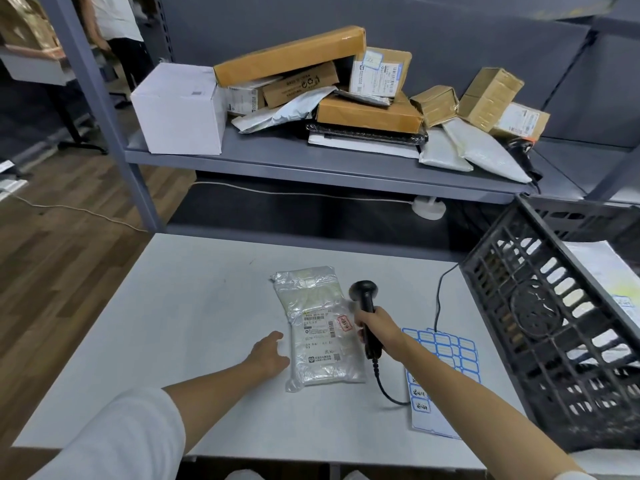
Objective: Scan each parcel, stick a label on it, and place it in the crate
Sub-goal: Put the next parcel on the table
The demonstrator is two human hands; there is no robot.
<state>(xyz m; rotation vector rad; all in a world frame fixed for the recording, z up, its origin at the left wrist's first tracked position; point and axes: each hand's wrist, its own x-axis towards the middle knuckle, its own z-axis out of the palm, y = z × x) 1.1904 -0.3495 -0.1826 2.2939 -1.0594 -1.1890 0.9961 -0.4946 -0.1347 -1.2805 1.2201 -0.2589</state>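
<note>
One parcel (pixel 320 325) on the table (pixel 173 306), a clear poly bag lying flat, printed shipping slip face up on its near half, a red-bordered sticker beside the barcode. Right hand (pixel 375 329) grips the scanner (pixel 365 317) by the handle, head up and just beside the bag's right edge; which way the scan window faces is hard to tell. Left hand (pixel 270 353) rests on the table touching the bag's left edge, fingers relaxed and holding nothing, probably steadying it. Step looks like scanning; blue label not yet on this bag as far as visible. Label sheet (pixel 446 362) lies just right of the scanner cable, partly under the right forearm. Crate (pixel 540 306) sits at the table's right end, tilted, something white already inside. Handling read: bag looks light and soft, contents pale and flat, likely fabric or similar, so it will flop if picked up by one corner. Film is glossy and wrinkled, so likely slippery, and glare may hurt the scan; flattening the slip area with the left palm should help. Best grip is a pinch across a long edge with thumb on top, or a flat hand under the middle. Nothing suggests it is fragile. Stick the label on the smooth slip zone, not the crinkled film. More parcels (pixel 367 109) wait piled on the shelf (pixel 311 161) behind.
</note>
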